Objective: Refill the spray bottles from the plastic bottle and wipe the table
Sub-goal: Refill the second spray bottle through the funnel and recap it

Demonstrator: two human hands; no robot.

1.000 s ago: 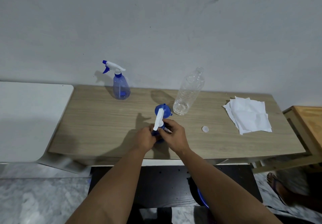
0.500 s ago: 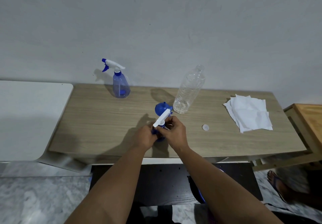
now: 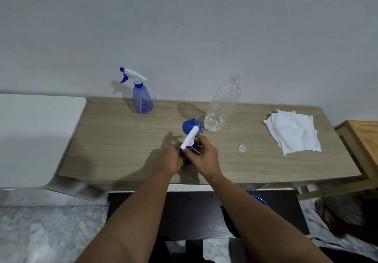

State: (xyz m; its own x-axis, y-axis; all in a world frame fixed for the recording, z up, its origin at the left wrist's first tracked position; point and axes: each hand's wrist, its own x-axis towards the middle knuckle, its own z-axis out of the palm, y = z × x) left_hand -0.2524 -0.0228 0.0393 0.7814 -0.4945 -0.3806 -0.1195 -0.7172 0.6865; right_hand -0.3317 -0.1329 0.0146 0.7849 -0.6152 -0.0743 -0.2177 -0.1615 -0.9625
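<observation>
Hands at counter centre | left hand (image 3: 170,159) grips spray bottle (image 3: 186,157) body, right hand (image 3: 201,154) pinches its trigger head (image 3: 190,138) collar | light, slick plastic; hold low | plastic bottle (image 3: 222,103) at 1 o'clock

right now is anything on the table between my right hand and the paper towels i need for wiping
Only the small white cap lies on the table between your right hand and the paper towels. It is low and flat, so reaching over it looks easy. The plastic bottle stands farther back, off that line.
</observation>
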